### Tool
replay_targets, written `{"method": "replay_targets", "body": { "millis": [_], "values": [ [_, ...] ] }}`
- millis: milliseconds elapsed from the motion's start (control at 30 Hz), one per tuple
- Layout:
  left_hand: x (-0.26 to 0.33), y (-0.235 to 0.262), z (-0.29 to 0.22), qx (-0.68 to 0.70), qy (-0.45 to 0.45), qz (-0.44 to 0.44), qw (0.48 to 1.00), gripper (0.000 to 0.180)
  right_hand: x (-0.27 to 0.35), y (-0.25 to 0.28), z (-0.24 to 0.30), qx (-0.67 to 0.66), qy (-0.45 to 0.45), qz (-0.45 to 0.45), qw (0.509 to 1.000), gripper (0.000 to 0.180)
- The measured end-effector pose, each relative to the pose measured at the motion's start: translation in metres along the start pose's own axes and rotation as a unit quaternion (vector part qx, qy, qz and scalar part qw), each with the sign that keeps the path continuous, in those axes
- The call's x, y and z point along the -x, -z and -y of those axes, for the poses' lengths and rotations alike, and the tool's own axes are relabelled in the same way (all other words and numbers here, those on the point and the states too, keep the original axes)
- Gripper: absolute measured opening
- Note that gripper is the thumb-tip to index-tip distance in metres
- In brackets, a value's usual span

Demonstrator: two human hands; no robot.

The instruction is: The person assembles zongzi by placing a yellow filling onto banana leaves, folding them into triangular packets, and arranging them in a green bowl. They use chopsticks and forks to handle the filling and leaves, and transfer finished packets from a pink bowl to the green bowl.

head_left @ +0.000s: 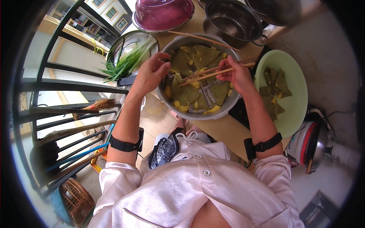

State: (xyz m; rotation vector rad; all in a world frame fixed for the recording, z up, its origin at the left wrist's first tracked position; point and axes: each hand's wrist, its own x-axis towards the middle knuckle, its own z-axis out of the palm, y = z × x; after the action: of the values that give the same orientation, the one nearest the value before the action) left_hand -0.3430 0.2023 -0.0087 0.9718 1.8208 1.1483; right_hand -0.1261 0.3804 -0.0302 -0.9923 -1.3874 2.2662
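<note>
In my right hand [236,76] is a pair of wooden chopsticks [213,74], their tips reaching down among flat olive-green triangular pieces [187,90]. Yellow bits cling along the edges of these pieces. They lie in a wide grey metal pot [224,113], over a perforated metal rack [207,94] that shows between them. My left hand [154,72] is at the pot's left rim, with thumb and fingers bent and apart over the inner edge; whether it touches a piece I cannot tell. A further wooden chopstick [205,39] rests across the pot's far rim.
At the right, a pale green basin [296,102] has more olive-green pieces [276,81] in it. Spring onions [131,60] lie in a metal dish at the left. Behind stand a pink basin [163,15] and a dark metal pot [232,22]. Black railings [76,84] line the left side.
</note>
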Motion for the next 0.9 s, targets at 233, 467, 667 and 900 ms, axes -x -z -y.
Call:
{"method": "replay_targets", "body": {
  "millis": [233, 467, 667, 900],
  "values": [
    [-0.007, -0.019, 0.014, -0.179, -0.015, 0.040, 0.983, 0.039, 0.004, -0.001, 0.001, 0.011, 0.022, 0.035, 0.999, 0.037],
    [-0.012, -0.025, 0.024, -0.185, -0.056, 0.053, 0.980, 0.047, 0.008, -0.002, 0.008, 0.021, 0.028, 0.023, 0.999, 0.037],
    [-0.020, -0.029, 0.025, -0.264, -0.079, 0.121, 0.954, 0.055, -0.006, -0.011, 0.007, 0.055, -0.018, 0.043, 0.997, 0.036],
    [-0.020, -0.037, 0.020, -0.313, -0.133, 0.137, 0.931, 0.052, -0.014, -0.009, 0.009, 0.074, -0.026, 0.053, 0.996, 0.038]
  ]
}}
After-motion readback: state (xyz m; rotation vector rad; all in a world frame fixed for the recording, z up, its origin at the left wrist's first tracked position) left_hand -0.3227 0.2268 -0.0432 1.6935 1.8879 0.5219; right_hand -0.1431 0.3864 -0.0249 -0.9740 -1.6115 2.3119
